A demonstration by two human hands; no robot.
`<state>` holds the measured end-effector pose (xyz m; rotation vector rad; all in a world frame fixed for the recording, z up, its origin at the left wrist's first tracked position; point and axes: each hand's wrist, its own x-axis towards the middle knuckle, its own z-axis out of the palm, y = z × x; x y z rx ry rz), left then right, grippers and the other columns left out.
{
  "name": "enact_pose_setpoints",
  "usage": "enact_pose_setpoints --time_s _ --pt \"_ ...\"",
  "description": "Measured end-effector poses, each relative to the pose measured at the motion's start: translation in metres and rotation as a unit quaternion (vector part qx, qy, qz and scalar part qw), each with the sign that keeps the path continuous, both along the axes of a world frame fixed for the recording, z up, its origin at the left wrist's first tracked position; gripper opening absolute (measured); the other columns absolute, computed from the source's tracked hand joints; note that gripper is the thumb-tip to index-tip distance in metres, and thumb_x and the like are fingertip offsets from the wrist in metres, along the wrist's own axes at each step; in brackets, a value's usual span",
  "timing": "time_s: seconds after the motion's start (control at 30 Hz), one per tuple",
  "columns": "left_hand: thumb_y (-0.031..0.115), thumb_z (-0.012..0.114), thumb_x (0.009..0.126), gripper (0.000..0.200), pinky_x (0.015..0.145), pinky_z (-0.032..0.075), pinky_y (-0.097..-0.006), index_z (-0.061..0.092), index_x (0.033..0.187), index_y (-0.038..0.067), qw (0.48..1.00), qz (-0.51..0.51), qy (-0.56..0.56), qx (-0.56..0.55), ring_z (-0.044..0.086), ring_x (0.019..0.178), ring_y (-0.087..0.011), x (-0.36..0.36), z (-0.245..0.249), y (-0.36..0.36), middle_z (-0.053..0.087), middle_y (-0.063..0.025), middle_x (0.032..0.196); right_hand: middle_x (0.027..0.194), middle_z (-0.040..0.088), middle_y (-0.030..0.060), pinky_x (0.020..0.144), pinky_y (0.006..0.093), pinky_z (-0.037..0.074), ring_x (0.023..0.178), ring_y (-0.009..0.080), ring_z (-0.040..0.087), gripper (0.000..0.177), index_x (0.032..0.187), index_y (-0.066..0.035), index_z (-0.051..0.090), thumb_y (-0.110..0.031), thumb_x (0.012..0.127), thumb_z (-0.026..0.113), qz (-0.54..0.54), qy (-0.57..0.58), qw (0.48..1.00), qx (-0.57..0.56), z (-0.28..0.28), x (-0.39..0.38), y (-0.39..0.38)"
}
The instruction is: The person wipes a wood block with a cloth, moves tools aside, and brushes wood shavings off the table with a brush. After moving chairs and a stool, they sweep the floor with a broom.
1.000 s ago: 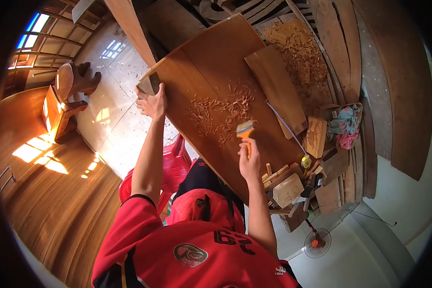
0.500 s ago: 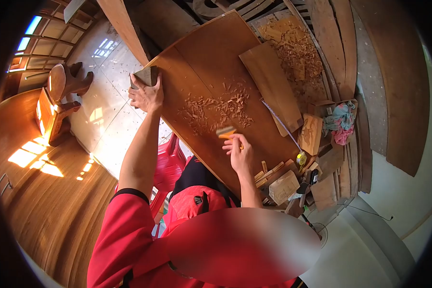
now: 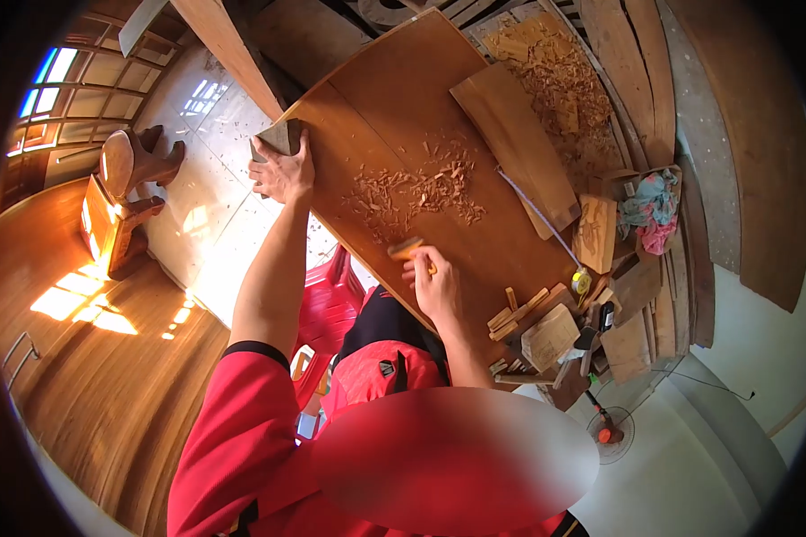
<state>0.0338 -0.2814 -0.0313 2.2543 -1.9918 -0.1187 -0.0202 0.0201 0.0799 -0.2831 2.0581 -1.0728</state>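
Observation:
My left hand (image 3: 287,177) grips a grey-brown wooden block (image 3: 280,139) at the left edge of the wooden work surface (image 3: 394,98), its fingers spread over the block's side. In my right hand (image 3: 436,286) is a brush (image 3: 406,250) with a yellow-orange handle. The brush head is low over the near-left part of the surface, just below a scatter of curled wood shavings (image 3: 430,192).
A wide board (image 3: 519,148) lies on the right of the surface, with a tape measure (image 3: 581,281) extended along it. Wood offcuts (image 3: 551,337) and sticks crowd the near right corner. More shavings (image 3: 555,80) lie beyond. A red plastic chair (image 3: 331,300) stands below the left edge.
My right hand has moved the brush left and nearer the surface's left edge. My left hand stays on the block, while the whole view has shifted slightly.

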Motion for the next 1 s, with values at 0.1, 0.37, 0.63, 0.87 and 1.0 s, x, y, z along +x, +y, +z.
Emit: enact_pose_setpoints --time_s 0.1,0.37,0.63,0.87,1.0 --pt "0.08 0.059 0.073 0.103 0.1 0.03 -0.0531 0.026 0.151 0.021 1.0 -0.001 0.001 0.003 0.039 0.123 -0.0372 -0.003 0.004 -0.001 0.044 -0.0226 0.126 0.083 0.072 0.0159 0.064 0.0399 0.055 0.073 0.0286 0.072 0.026 0.095 -0.005 0.066 -0.028 0.097 0.054 0.072 0.116 0.99 0.033 0.015 0.003 -0.004" --pt "0.08 0.058 0.074 0.102 0.099 0.031 -0.0536 0.028 0.151 0.02 1.0 0.005 -0.012 0.001 0.041 0.123 -0.0368 -0.003 0.0 -0.001 0.044 -0.0225 0.127 0.09 0.072 0.0178 0.063 0.0374 0.057 0.077 0.0256 0.074 0.022 0.1 -0.003 0.062 -0.021 0.1 0.051 0.017 0.037 0.999 -0.029 -0.01 0.014 -0.021" --pt "0.082 0.057 0.074 0.103 0.101 0.031 -0.0552 0.025 0.152 0.022 1.0 0.007 0.0 0.018 0.041 0.126 -0.0388 -0.003 0.0 -0.001 0.045 -0.0236 0.127 0.073 0.07 0.0128 0.059 0.034 0.056 0.068 0.0214 0.073 0.027 0.096 -0.002 0.064 -0.025 0.1 0.052 0.11 0.034 0.992 0.051 -0.01 0.043 0.0" --pt "0.08 0.057 0.076 0.104 0.101 0.031 -0.0548 0.024 0.153 0.019 1.0 0.004 -0.007 0.017 0.04 0.125 -0.0384 -0.003 0.003 -0.001 0.042 -0.0236 0.129 0.11 0.066 0.0239 0.069 0.0356 0.063 0.092 0.0306 0.071 0.026 0.119 -0.002 0.053 -0.02 0.107 0.04 -0.139 -0.148 0.963 -0.178 -0.009 0.014 -0.042" --pt "0.079 0.057 0.076 0.104 0.099 0.032 -0.053 0.025 0.153 0.017 1.0 0.002 -0.013 0.014 0.042 0.122 -0.0377 -0.006 0.007 -0.001 0.042 -0.0235 0.129 0.112 0.067 0.0199 0.065 0.0366 0.059 0.089 0.0265 0.072 0.024 0.111 -0.001 0.06 -0.02 0.104 0.047 0.096 -0.006 0.995 -0.018 0.022 0.025 -0.026"
